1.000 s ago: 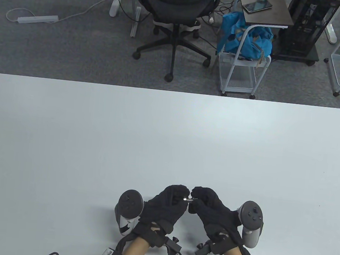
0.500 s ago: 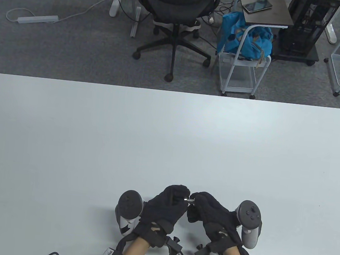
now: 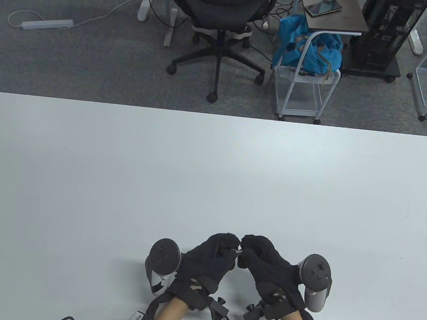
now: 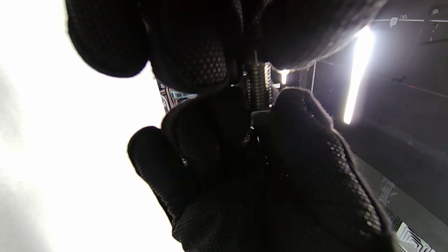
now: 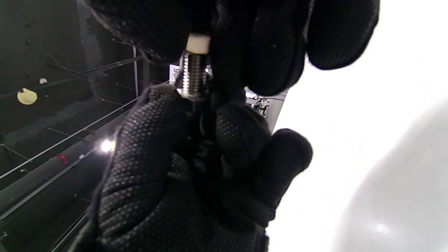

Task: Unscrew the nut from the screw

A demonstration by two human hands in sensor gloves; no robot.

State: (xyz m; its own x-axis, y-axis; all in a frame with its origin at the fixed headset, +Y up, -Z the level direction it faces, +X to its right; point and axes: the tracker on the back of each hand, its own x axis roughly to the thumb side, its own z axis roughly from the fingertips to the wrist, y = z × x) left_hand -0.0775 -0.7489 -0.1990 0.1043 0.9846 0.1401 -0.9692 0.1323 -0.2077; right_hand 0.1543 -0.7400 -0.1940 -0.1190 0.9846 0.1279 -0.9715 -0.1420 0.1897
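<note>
Two hands knuckle-to-knuckle — left hand (image 3: 209,259), right hand (image 3: 265,265) — both pinching screw (image 3: 239,250).

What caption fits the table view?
Two black-gloved hands, left hand and right hand, grip a small silver threaded screw between them.

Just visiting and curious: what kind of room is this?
Probably an office or lab workspace: a white table, a black office chair on grey carpet, and a power strip with cables on the floor.

Black dotted gloves on left hand (image 3: 209,259) and right hand (image 3: 265,267); silver screw (image 5: 192,78) with white tip; pale grey table (image 3: 212,175); black chair (image 3: 221,21); bright blue bag (image 3: 309,48).
</note>
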